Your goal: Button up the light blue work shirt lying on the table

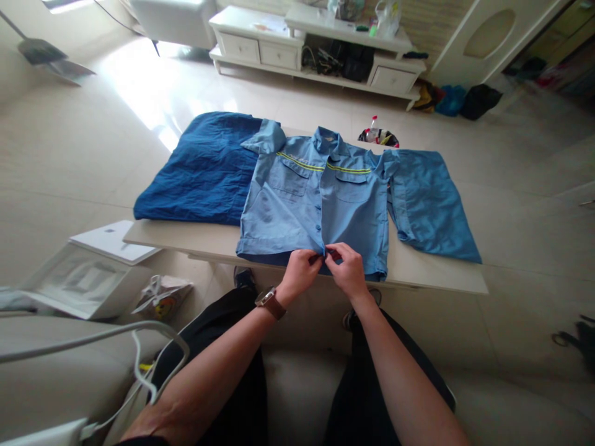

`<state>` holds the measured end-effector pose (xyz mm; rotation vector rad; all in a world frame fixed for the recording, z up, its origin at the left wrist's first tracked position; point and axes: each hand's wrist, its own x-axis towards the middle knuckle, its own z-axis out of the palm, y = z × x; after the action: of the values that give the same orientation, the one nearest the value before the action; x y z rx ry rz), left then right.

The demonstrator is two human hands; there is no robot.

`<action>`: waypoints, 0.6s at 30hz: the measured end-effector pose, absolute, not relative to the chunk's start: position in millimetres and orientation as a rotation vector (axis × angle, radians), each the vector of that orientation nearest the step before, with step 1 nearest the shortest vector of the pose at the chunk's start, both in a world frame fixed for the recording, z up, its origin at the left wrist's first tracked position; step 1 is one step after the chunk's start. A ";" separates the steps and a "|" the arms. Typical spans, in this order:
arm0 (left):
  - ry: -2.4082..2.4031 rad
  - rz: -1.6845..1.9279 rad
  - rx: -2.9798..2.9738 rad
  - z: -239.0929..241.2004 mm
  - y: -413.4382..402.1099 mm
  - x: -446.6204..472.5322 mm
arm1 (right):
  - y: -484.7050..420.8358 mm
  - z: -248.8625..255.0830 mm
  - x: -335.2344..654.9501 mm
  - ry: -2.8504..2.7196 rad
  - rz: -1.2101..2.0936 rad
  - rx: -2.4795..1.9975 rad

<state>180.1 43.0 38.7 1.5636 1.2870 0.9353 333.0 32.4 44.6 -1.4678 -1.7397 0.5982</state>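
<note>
A light blue button-up work shirt (288, 204) with yellow chest stripes lies front up on the white table, its collar at the far side. Its lower front edge is lifted a little where both hands meet at the button placket. My left hand (301, 269), with a brown-strapped watch on the wrist, pinches the hem from the left. My right hand (348, 266) is closed on the same spot from the right. Whether a button is between the fingertips is too small to tell. Several buttons show along the placket above the hands.
A dark blue folded garment (204, 167) lies on the table (176, 238) to the left, a mid-blue one (430, 198) to the right. A bin with bottles (379, 136) stands behind. An open white box (88, 272) is at the left. Beyond is a white TV cabinet (260, 46).
</note>
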 end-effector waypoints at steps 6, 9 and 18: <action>1.264 0.958 1.318 40.7 44.3 183.5 | 32.4 45.2 331.2 -1.754 0.585 -1.472; 1.244 0.934 1.199 38.8 46.6 183.1 | 31.7 45.9 331.9 -1.760 0.570 -1.470; 1.097 1.117 0.812 39.4 52.1 184.0 | 27.7 44.3 324.8 -1.811 0.548 -1.457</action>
<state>184.0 52.1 39.4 0.8121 1.0974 1.1174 324.8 27.7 44.3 -1.4574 -1.8109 0.5476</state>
